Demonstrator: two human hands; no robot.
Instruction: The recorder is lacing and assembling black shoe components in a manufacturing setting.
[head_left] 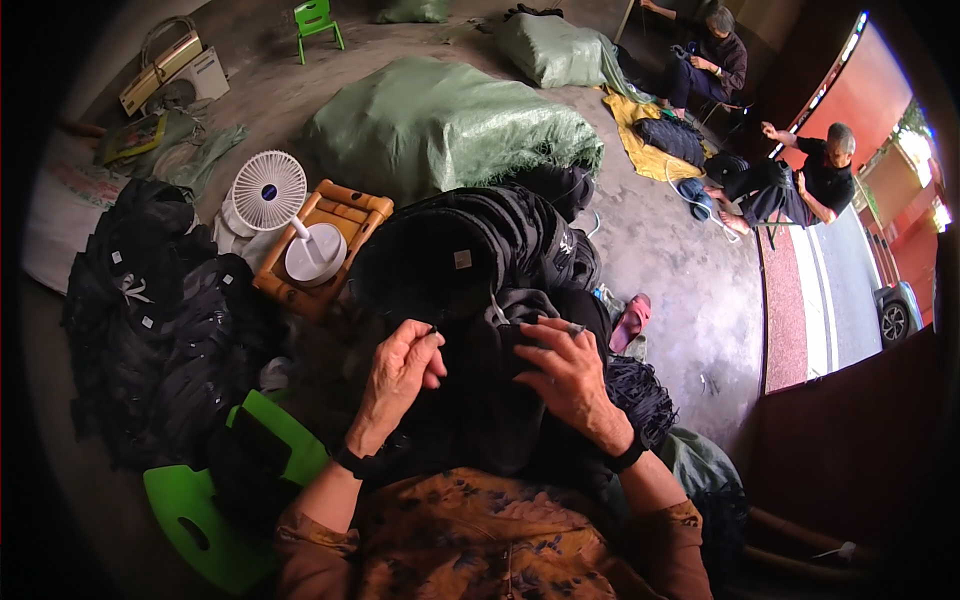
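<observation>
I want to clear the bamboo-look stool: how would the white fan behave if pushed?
The white fan might tip if pushed high, since its wide head sits on a thin stem. A low push would more likely slide it, given the broad round base.

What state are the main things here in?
Left hand's fingers: curled.
Right hand's fingers: loosely spread.
Black fabric below: loosely draped.
White round-headed fan: upright; spinning unclear.
Brown bamboo stool: supporting fan.
Large pale-green woven sack: bulging.
Far green plastic chair: upright, unoccupied.
</observation>
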